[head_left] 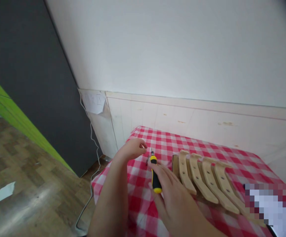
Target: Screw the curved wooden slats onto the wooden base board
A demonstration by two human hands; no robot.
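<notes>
My right hand (174, 194) holds a small black and yellow screwdriver (155, 174) over the red and white checked tablecloth (162, 141), its tip pointing toward the wall. My left hand (132, 149) hovers just left of the tip with the fingers curled into a pinch; what they hold, if anything, is too small to make out. A set of curved wooden slats (207, 179) joined in a row lies on the cloth just right of my right hand.
The table stands against a white panelled wall (182, 115). A white cable (91, 158) hangs down the wall's corner to the wooden floor (21, 184) at left. A dark panel (34, 82) and a green strip stand further left. A blurred patch covers the lower right.
</notes>
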